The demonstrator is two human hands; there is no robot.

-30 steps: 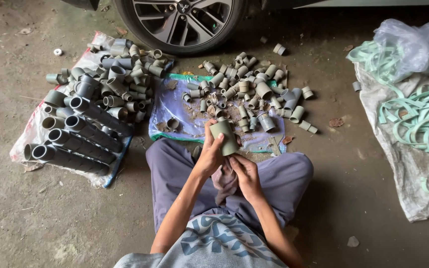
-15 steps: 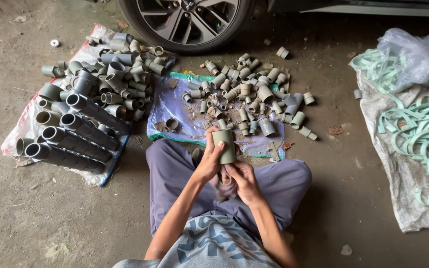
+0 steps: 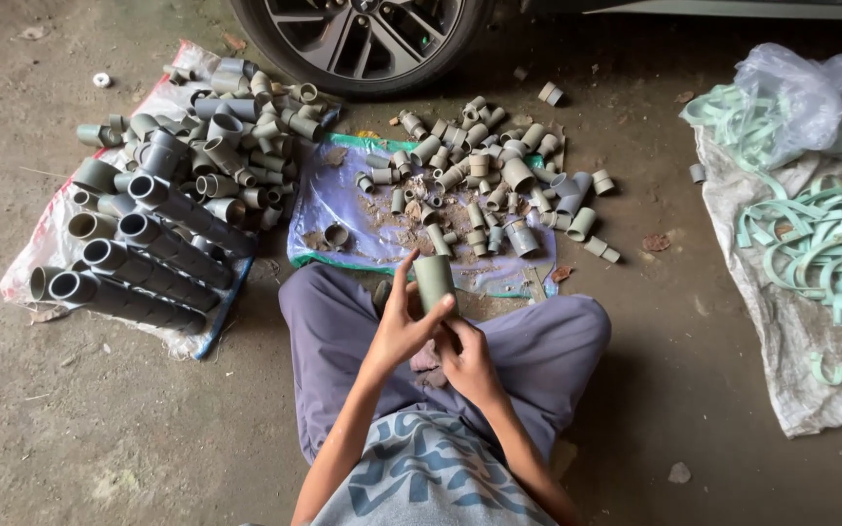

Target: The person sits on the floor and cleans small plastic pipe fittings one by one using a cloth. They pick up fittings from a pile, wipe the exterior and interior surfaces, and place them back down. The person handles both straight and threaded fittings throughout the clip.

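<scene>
Upright grey-green pipe piece (image 3: 434, 282), hand-held

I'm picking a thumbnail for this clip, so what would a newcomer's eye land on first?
Probably the grey pipe piece held upright at centre, gripped by the left hand with the right hand just below it. Next, the stacked grey pipes on a sack at left, the small fittings scattered over a plastic sheet ahead, and the pale green strips at right.
</scene>
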